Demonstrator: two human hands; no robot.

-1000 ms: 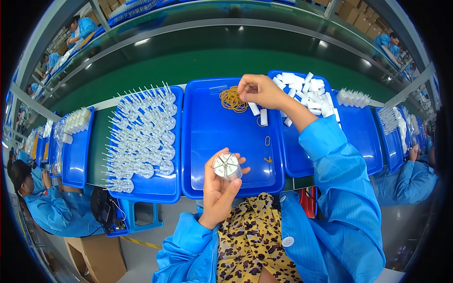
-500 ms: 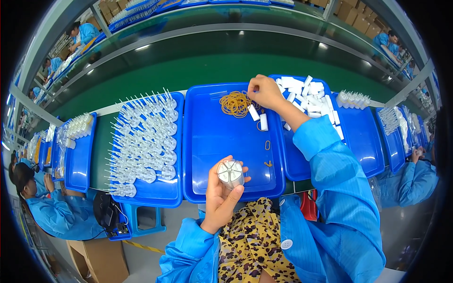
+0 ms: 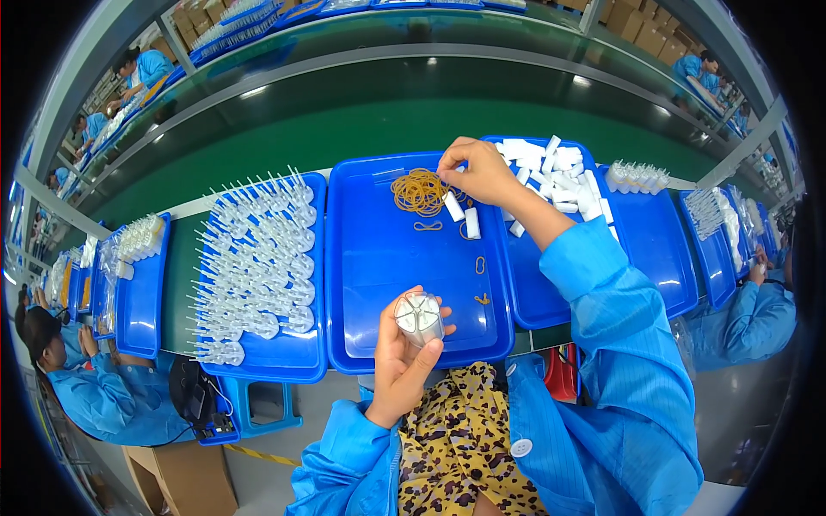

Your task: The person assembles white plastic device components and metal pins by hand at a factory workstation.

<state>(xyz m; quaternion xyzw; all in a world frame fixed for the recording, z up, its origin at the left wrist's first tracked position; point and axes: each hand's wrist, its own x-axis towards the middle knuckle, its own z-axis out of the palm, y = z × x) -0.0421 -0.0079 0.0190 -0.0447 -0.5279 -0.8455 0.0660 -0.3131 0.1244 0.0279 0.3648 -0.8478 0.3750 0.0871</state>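
In my left hand (image 3: 403,361) is a round bundle of clear-and-white wedge-shaped pieces (image 3: 419,316), their ends facing up; fingers and thumb wrap round it over the near part of the blue tray (image 3: 379,258). My right hand (image 3: 476,170) is at the tray's far right, thumb and finger pinched at the edge of a pile of tan rubber bands (image 3: 417,193). What the pinch holds, if anything, is too small to make out. Two white cylinders (image 3: 471,224) lie just below that hand. A loose rubber band (image 3: 428,227) rests under the pile, with others further right.
On the left, a blue tray (image 3: 317,365) carries rows of clear pieces with thin stems (image 3: 254,258). White cylinders (image 3: 564,185) heap in the right tray (image 3: 538,301). Beyond runs a green conveyor belt (image 3: 361,129). Co-workers in blue sit at both sides.
My right hand has shifted slightly left along the edge of the rubber band pile. One loose band now lies just below the pile. My left hand keeps its hold on the bundle.
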